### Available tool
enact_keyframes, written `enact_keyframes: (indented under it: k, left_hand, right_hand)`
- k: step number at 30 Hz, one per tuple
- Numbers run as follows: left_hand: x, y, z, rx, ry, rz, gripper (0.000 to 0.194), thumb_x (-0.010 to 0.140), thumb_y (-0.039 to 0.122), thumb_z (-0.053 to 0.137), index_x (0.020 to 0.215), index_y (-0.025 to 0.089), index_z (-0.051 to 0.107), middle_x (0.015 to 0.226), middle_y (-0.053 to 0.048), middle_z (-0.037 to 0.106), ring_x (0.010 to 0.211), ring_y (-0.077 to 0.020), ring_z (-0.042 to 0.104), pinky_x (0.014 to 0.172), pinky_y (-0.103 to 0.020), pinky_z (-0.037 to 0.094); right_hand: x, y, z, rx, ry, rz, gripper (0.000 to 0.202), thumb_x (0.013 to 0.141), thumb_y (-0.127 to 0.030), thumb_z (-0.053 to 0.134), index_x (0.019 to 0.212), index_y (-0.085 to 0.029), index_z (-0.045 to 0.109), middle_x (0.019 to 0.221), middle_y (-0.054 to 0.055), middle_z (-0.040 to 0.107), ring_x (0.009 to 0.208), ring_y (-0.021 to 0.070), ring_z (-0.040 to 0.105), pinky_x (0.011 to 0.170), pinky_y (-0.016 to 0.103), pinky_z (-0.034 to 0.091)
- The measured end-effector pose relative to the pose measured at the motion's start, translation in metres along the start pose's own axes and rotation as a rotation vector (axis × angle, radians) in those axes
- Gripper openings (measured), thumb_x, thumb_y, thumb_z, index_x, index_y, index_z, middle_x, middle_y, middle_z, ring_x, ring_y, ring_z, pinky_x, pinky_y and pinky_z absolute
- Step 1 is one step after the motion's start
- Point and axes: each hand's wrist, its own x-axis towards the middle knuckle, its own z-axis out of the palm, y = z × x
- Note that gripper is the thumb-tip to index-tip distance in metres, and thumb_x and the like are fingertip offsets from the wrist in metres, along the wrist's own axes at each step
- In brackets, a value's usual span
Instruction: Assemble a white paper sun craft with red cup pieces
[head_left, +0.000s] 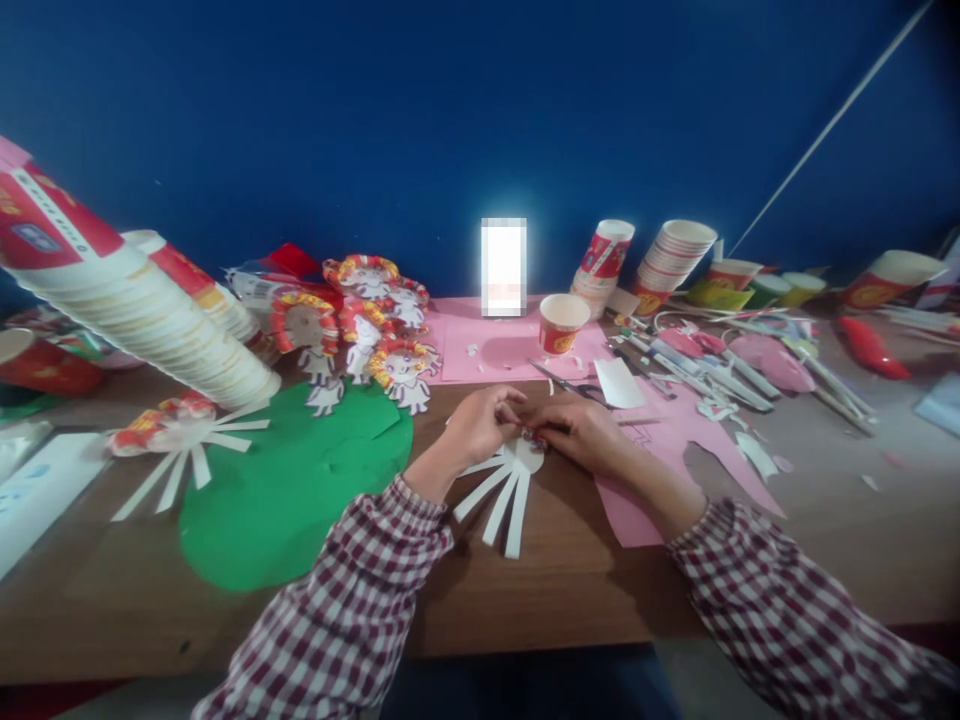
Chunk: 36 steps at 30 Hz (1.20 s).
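Both forearms come in over the near edge of the table [525, 610] in checked sleeves, the left sleeve [345, 590] slanting up to the right and the right sleeve [787, 600] slanting up to the left. The left hand [480, 425] is bent at the wrist, its back turned up and outward, thumb and fingers curled inward. The right hand [581, 430] lies lower and flatter, knuckles up, its fingers drawn together and pointing at the left hand. The two sets of fingertips meet, or nearly so, above the round base of a cut paper cup [527, 460], which lies midway along the table between its near and far edges, white strips fanned toward the near edge.

I cannot tell whether either hand's fingers are pinching anything (a small reddish patch shows under the right fingertips, too blurred to name). The left hand and forearm cover part of the fan of strips; the right forearm hides part of the pink paper [626, 510] beneath it. Scissors [574, 388] lie just beyond the right hand, their handles partly covered by a white scrap [616, 383]. Near the far edge, a glaring upright rectangle [503, 265] is pixelated past reading. Toward the table's left end, a tall cup stack [165, 300] leans in, cut off by the frame.
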Motion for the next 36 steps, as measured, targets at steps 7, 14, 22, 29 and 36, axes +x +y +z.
enact_keyframes:
  k: [7,14,22,29,36]
  left_hand:
    - [0.002,-0.002,0.001,0.004,-0.002,0.018,0.041,0.068,0.017,0.066,0.108,0.014,0.059,0.074,-0.004,0.066,0.067,-0.0142,0.061,0.059,-0.021,0.044]
    - [0.001,-0.004,0.001,0.029,0.002,0.017,0.042,0.069,0.021,0.066,0.110,0.015,0.058,0.077,-0.005,0.067,0.070,-0.0156,0.062,0.062,-0.023,0.046]
    - [0.000,-0.006,0.000,0.037,-0.003,0.024,0.042,0.070,0.021,0.064,0.111,0.015,0.057,0.078,-0.004,0.066,0.070,-0.0155,0.062,0.062,-0.023,0.045]
    - [0.002,-0.010,0.001,0.029,-0.008,0.015,0.041,0.069,0.020,0.065,0.109,0.015,0.057,0.079,-0.004,0.066,0.074,-0.0166,0.063,0.067,-0.025,0.047]
    - [0.002,-0.009,0.002,0.036,-0.006,0.009,0.042,0.069,0.020,0.064,0.110,0.015,0.057,0.080,-0.005,0.068,0.073,-0.0167,0.063,0.067,-0.025,0.047]
  right_hand:
    - [0.000,-0.001,0.000,0.012,-0.004,0.021,0.014,0.081,-0.015,0.060,0.089,-0.023,0.070,0.089,0.003,0.070,0.083,0.0172,0.063,0.072,0.028,0.046]
    - [0.001,-0.002,0.002,0.014,0.024,0.019,0.016,0.079,-0.012,0.061,0.088,-0.023,0.069,0.089,0.001,0.070,0.083,0.0160,0.063,0.075,0.027,0.046]
    - [0.001,-0.004,0.000,0.009,0.035,0.010,0.015,0.080,-0.013,0.060,0.089,-0.022,0.069,0.086,0.002,0.069,0.081,0.0158,0.062,0.072,0.026,0.045]
    - [0.001,-0.002,0.003,-0.006,0.022,0.049,0.014,0.081,-0.015,0.059,0.089,-0.022,0.069,0.086,0.002,0.069,0.081,0.0157,0.062,0.072,0.025,0.045]
    - [0.001,0.000,0.004,0.009,0.016,0.043,0.015,0.082,-0.017,0.059,0.091,-0.023,0.069,0.088,0.002,0.069,0.082,0.0160,0.062,0.072,0.026,0.044]
